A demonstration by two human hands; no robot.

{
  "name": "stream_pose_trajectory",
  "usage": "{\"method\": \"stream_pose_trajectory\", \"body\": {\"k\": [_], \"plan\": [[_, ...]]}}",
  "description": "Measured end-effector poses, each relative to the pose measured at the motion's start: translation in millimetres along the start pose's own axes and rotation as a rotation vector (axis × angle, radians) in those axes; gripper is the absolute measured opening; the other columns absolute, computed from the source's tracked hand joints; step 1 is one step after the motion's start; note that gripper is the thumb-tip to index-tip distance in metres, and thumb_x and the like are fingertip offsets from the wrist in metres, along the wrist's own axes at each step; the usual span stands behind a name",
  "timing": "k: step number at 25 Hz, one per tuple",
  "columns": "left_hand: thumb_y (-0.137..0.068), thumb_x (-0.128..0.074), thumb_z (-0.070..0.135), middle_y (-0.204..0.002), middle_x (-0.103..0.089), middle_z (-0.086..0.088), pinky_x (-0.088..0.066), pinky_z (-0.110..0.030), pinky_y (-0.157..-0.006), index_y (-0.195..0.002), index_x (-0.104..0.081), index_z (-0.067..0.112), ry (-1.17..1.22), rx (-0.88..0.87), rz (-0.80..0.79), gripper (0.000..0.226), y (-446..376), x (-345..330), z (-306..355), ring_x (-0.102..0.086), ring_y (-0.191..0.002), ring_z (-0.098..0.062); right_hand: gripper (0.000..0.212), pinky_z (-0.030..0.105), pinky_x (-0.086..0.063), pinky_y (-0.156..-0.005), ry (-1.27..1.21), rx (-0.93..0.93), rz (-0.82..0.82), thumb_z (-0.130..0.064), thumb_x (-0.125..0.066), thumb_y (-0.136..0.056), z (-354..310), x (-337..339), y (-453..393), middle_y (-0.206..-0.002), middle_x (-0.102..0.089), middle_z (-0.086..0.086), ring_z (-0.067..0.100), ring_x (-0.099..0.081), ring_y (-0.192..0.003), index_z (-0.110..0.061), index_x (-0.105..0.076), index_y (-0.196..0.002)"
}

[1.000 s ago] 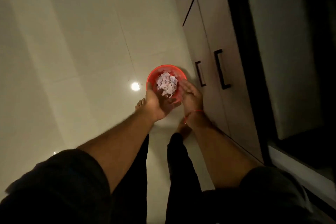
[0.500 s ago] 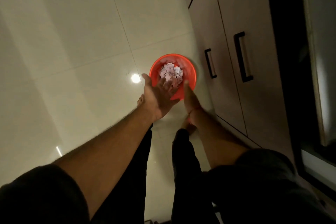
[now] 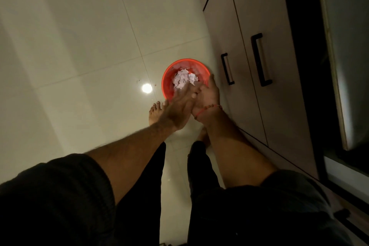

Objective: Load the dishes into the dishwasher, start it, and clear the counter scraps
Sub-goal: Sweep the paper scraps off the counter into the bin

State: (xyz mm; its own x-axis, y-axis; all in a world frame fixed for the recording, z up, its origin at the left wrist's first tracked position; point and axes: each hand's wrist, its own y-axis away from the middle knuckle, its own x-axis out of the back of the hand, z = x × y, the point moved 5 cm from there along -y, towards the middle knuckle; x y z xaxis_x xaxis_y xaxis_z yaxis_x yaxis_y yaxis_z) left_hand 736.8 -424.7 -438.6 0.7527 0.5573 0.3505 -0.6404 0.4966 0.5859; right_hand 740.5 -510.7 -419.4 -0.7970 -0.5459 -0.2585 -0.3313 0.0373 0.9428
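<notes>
Two hands held together over a red bin of pale scraps on a tiled floor.

Nearest, dark sleeves (image 3: 60, 195) and dark trouser legs (image 3: 143, 195) fill the lower frame and are cut off by its edge. Beyond them a bare foot (image 3: 156, 113) shows its toes on the glossy tiled floor (image 3: 79, 46); the other foot is mostly hidden behind the right forearm. The left hand (image 3: 179, 110) is blurred, its fingers stretched fairly straight and lying against the right hand (image 3: 207, 100), whose fingers also reach forward; whether either holds anything cannot be told. A red thread bracelet (image 3: 207, 109) circles the right wrist. Just past the fingertips stands the red bin (image 3: 166, 82), its near rim hidden by the hands, with crumpled pale scraps (image 3: 183, 79) inside. To the right, cabinet doors (image 3: 269, 96) carry dark handles (image 3: 259, 60).
</notes>
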Motion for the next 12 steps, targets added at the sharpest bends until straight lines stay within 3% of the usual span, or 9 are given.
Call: {"method": "stream_pose_trajectory", "body": {"k": [2, 4, 5, 7, 8, 9, 10, 12], "plan": [[-0.105, -0.020, 0.057, -0.168, -0.013, 0.000, -0.007, -0.064, -0.121, -0.154, -0.026, 0.046, -0.031, 0.247, 0.077, 0.051, -7, 10, -23, -0.012, -0.154, -0.029, 0.055, 0.038, -0.035, -0.110, 0.018, 0.062, 0.006, -0.042, -0.036, -0.105, 4, 2, -4, -0.149, -0.046, 0.016, 0.029, -0.042, -0.139, -0.005, -0.041, -0.145], [-0.102, -0.044, 0.051, -0.156, -0.040, -0.008, -0.036, -0.052, -0.114, -0.144, -0.050, 0.026, -0.025, 0.206, 0.189, 0.048, -9, 26, -22, -0.041, -0.140, -0.028, 0.026, 0.041, -0.045, -0.106, 0.242, 0.279, 0.059, -0.019, -0.055, -0.098, 3, 11, -8, -0.128, -0.064, 0.014, 0.030, -0.059, -0.121, -0.008, -0.061, -0.121], [-0.098, -0.057, 0.045, -0.138, -0.056, -0.009, -0.050, -0.043, -0.100, -0.127, -0.061, 0.020, -0.016, 0.159, 0.238, 0.039, -7, 34, -16, -0.056, -0.121, -0.025, 0.016, 0.040, -0.051, -0.099, 0.485, 0.424, 0.165, -0.012, -0.062, -0.090, -3, 14, -3, -0.111, -0.071, 0.009, 0.028, -0.066, -0.107, -0.011, -0.066, -0.106], [-0.092, -0.068, 0.027, -0.097, -0.068, -0.005, -0.055, -0.033, -0.074, -0.095, -0.065, 0.014, -0.024, 0.057, 0.269, 0.014, 0, 35, 1, -0.065, -0.084, -0.018, 0.011, 0.027, -0.052, -0.082, 0.860, 0.591, 0.329, -0.003, -0.065, -0.081, -8, 16, 7, -0.089, -0.069, 0.000, 0.019, -0.065, -0.089, -0.011, -0.066, -0.088], [-0.093, -0.066, 0.019, -0.089, -0.068, -0.004, -0.056, -0.033, -0.072, -0.090, -0.063, 0.012, -0.030, 0.024, 0.259, 0.008, 2, 31, 4, -0.066, -0.080, -0.019, 0.013, 0.024, -0.050, -0.078, 0.926, 0.611, 0.353, -0.001, -0.067, -0.080, -8, 15, 8, -0.087, -0.068, -0.001, 0.016, -0.063, -0.087, -0.012, -0.067, -0.087], [-0.093, -0.064, 0.015, -0.093, -0.069, -0.006, -0.057, -0.034, -0.077, -0.093, -0.063, 0.011, -0.025, 0.027, 0.227, 0.004, 4, 28, 6, -0.068, -0.086, -0.022, 0.016, 0.023, -0.051, -0.078, 0.913, 0.569, 0.350, -0.001, -0.067, -0.080, -8, 12, 12, -0.092, -0.070, -0.001, 0.014, -0.064, -0.089, -0.013, -0.069, -0.090], [-0.093, -0.065, 0.018, -0.108, -0.069, -0.009, -0.055, -0.036, -0.088, -0.106, -0.063, 0.011, 0.007, 0.056, 0.191, 0.014, 5, 24, 2, -0.067, -0.101, -0.027, 0.022, 0.024, -0.052, -0.082, 0.853, 0.516, 0.333, -0.001, -0.066, -0.081, -8, 13, 13, -0.102, -0.071, 0.000, 0.015, -0.064, -0.097, -0.015, -0.071, -0.098], [-0.086, -0.070, 0.038, -0.149, -0.047, -0.012, -0.047, -0.046, -0.107, -0.139, -0.048, 0.020, -0.017, 0.105, 0.106, 0.060, 10, 21, -6, -0.052, -0.131, -0.034, 0.032, 0.024, -0.054, -0.081, 0.696, 0.386, 0.280, -0.003, -0.061, -0.088, -6, 16, 18, -0.118, -0.068, 0.002, 0.019, -0.062, -0.108, -0.015, -0.069, -0.116]]}}
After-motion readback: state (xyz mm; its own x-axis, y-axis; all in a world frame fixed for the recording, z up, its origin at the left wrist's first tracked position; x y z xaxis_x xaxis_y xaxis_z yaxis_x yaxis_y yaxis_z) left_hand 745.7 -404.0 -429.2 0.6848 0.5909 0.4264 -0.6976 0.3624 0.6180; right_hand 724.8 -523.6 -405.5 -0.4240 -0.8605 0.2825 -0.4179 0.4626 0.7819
